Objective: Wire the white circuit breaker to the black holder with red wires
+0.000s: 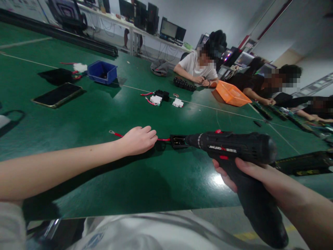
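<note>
The small black plastic block [177,141] lies on the green counter [156,180] just right of the left hand [139,140], whose curled fingers seem to pin its red wire [118,134]. The right hand [260,177] wraps its fingers round the black cordless screwdriver [234,147], nose aimed left at the block.

Curled left hand [139,140], clenched right hand [256,175]

One head-worn camera is looking forward and down over a green table [78,166] from behind its near edge. The left hand [139,140] and the right hand [260,175], gripping a black drill [234,147], are looming large over the table's front; seated people [194,64] are showing small at its far side.
</note>
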`<state>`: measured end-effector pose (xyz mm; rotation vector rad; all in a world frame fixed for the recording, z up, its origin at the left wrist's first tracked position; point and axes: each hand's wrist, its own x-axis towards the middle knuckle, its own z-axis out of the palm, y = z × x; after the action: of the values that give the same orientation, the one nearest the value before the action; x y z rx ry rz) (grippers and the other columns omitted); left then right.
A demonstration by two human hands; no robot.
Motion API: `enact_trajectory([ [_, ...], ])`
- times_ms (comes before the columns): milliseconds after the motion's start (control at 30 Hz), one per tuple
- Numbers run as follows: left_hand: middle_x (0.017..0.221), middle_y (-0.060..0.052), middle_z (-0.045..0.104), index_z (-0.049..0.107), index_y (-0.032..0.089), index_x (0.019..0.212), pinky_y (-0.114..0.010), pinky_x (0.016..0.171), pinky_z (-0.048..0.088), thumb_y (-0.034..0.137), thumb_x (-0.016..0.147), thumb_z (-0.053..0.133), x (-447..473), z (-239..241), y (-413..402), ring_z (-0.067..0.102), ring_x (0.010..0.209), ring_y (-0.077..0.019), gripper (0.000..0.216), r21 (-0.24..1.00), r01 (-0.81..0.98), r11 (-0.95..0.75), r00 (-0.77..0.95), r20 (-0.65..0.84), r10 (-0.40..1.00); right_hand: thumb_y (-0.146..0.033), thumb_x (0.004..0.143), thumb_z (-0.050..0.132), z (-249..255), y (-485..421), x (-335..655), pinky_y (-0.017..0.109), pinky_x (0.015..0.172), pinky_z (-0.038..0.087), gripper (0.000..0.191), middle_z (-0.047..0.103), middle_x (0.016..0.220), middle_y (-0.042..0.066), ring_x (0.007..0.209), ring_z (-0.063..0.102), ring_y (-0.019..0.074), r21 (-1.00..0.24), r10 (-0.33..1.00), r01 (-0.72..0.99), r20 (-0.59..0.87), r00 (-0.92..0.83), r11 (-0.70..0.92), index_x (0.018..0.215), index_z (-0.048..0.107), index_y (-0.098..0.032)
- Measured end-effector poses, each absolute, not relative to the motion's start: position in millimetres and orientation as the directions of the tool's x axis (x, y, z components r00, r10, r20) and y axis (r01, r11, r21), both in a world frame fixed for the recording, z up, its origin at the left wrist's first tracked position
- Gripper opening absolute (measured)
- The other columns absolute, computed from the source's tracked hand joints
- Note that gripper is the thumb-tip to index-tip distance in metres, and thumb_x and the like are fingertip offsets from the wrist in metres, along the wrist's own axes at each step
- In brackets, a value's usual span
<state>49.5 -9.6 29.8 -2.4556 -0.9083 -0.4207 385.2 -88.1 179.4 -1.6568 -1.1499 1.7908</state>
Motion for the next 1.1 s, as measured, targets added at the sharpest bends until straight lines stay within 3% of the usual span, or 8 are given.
enact_trajectory([
  [367,0.078,-0.006,0.062,0.065,0.016,0.082,-0.031,0.054,0.035,0.023,0.096,0.056,49,30,-10,0.055,0.075,-0.0201,0.018,-0.339,0.673,-0.657,0.732,0.435,0.524,-0.055,0.068,0.088,186,-94,380,0.028,0.066,0.060,0.053,0.072,0.100,0.011,0.080,0.069,0.0213,-0.768,0.768,0.200,-0.633,-0.099,-0.608,0.105,0.076,-0.019],
  [600,0.081,-0.007,0.063,0.066,0.015,0.085,-0.030,0.055,0.036,0.020,0.095,0.056,48,31,-10,0.055,0.076,-0.0200,0.014,-0.333,0.664,-0.670,0.741,0.415,0.528,-0.058,0.074,0.083,178,-87,388,0.029,0.060,0.057,0.051,0.070,0.094,0.009,0.069,0.066,0.0180,-0.796,0.766,0.267,-0.600,-0.232,-0.543,0.105,0.073,-0.018],
  [1100,0.082,-0.007,0.064,0.065,0.015,0.086,-0.030,0.055,0.035,0.019,0.095,0.055,49,31,-10,0.055,0.077,-0.0204,0.014,-0.328,0.659,-0.676,0.747,0.393,0.537,-0.060,0.073,0.083,194,-96,369,0.028,0.058,0.054,0.050,0.068,0.091,0.007,0.064,0.062,0.0149,-0.803,0.803,0.279,-0.578,-0.145,-0.527,0.097,0.074,-0.017],
])
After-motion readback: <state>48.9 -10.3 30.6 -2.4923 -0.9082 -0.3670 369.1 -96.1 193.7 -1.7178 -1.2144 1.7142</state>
